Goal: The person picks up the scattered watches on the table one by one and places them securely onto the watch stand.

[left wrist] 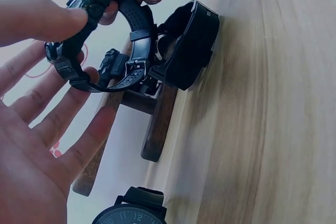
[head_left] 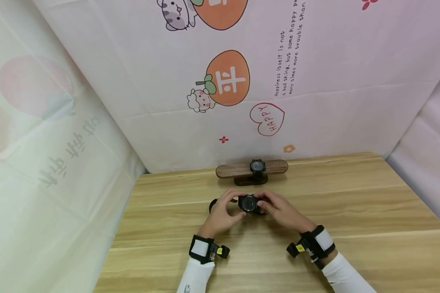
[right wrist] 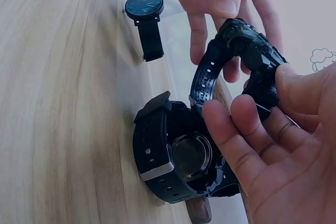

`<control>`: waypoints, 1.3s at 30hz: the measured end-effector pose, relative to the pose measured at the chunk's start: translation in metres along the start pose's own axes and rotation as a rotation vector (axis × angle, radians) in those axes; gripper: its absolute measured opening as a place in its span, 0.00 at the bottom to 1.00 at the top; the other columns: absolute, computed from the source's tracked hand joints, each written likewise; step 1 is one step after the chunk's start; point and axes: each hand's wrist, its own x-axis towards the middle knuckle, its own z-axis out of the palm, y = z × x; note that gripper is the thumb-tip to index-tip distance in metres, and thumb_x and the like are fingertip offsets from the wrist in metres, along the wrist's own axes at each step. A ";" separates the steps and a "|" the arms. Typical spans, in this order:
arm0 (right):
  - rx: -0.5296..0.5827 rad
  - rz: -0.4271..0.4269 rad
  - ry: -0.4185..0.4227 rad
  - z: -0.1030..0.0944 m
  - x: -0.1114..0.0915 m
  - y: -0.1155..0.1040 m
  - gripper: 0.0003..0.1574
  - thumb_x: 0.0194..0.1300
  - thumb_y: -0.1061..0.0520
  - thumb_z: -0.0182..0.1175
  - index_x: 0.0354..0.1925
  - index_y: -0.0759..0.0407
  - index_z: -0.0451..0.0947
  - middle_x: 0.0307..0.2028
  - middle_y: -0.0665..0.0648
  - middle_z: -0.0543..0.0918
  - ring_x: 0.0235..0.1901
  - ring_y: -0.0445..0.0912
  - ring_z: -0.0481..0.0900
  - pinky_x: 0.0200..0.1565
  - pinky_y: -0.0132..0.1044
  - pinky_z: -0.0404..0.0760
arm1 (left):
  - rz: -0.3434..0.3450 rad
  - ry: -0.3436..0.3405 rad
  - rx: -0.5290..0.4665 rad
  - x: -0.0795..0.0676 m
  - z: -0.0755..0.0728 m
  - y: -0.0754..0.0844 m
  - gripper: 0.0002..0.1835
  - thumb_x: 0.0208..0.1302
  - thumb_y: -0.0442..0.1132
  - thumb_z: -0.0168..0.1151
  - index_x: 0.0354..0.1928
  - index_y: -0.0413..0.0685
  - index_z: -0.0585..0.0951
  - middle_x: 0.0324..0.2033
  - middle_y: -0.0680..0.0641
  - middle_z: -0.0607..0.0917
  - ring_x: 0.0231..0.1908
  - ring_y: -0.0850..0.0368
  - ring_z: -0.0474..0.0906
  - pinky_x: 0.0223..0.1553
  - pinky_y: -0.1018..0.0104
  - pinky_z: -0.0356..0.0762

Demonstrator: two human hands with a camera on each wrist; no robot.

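A black sports watch (head_left: pixel 248 204) is held up between both hands, its strap buckled into a loop (left wrist: pixel 137 27). My left hand (head_left: pixel 221 215) pinches one side of the case, thumb on it and fingers behind. From the other side my right hand (head_left: pixel 284 213) grips it with thumb and fingertips. Another black watch (right wrist: pixel 181 156), strap also closed, stands on the table just beyond the held one and is mostly hidden in the head view. Near the left hand lies a slim black watch with a round dial (right wrist: pixel 144 4).
Behind the hands stands a dark wooden watch stand (head_left: pixel 231 171) carrying a black watch (head_left: pixel 257 166) on its bar. A printed white cloth (head_left: pixel 161 81) hangs at the back edge of the wooden table (head_left: pixel 370 203).
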 end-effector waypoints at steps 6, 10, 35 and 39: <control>0.027 0.013 -0.002 -0.001 -0.001 -0.003 0.16 0.76 0.50 0.48 0.57 0.53 0.70 0.47 0.57 0.78 0.39 0.49 0.80 0.41 0.47 0.83 | -0.022 -0.003 0.021 0.001 0.003 0.003 0.34 0.51 0.37 0.74 0.62 0.51 0.74 0.57 0.60 0.74 0.57 0.65 0.69 0.55 0.63 0.76; 0.039 0.017 -0.008 -0.003 -0.001 -0.014 0.16 0.76 0.54 0.48 0.57 0.56 0.70 0.48 0.58 0.78 0.40 0.52 0.80 0.42 0.49 0.83 | -0.036 -0.004 0.031 0.001 0.003 0.004 0.32 0.54 0.44 0.73 0.62 0.51 0.74 0.57 0.61 0.74 0.57 0.66 0.69 0.54 0.63 0.76; -0.136 -0.125 0.062 -0.005 -0.004 -0.032 0.29 0.65 0.60 0.62 0.63 0.59 0.70 0.47 0.53 0.77 0.35 0.48 0.73 0.29 0.38 0.77 | -0.009 0.008 -0.016 -0.001 0.003 0.007 0.31 0.58 0.35 0.67 0.65 0.48 0.71 0.56 0.56 0.76 0.52 0.61 0.72 0.45 0.60 0.82; -0.149 -0.147 0.069 -0.007 -0.004 -0.033 0.29 0.64 0.61 0.62 0.63 0.60 0.70 0.49 0.56 0.76 0.35 0.48 0.73 0.30 0.38 0.77 | -0.017 0.005 -0.047 -0.001 0.003 0.006 0.30 0.59 0.32 0.64 0.64 0.50 0.71 0.54 0.57 0.76 0.51 0.62 0.73 0.44 0.61 0.83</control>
